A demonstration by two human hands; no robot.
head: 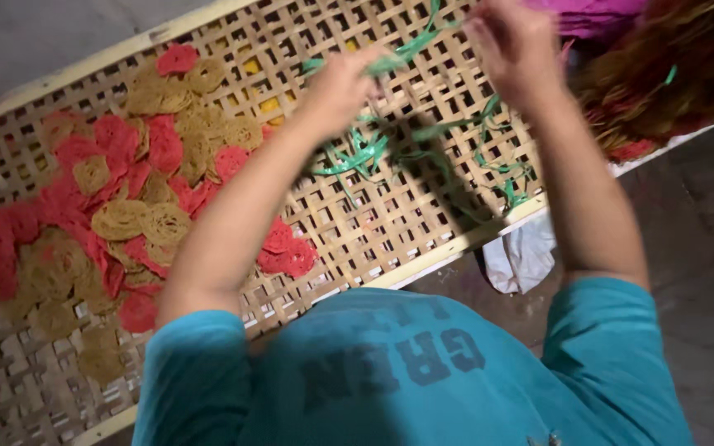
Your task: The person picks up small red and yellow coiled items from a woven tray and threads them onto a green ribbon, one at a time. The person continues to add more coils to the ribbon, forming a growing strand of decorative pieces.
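My left hand [342, 83] and my right hand [512, 43] are raised over a woven bamboo tray [390, 223]. Between them runs a green plastic strip [411, 48], gripped at each end by one hand. More loose green strips [365, 155] lie tangled on the tray below the hands. Red noodle discs [289, 254] and tan noodle discs [138, 221] are spread over the left half of the tray. Both hands are blurred. My teal shirt [390, 372] fills the bottom of the view.
A heap of red and brown noodle discs [663, 83] lies at the top right beside a pink cloth [592, 12]. A white rag [522, 252] hangs below the tray's edge. Grey floor [704, 248] lies to the right.
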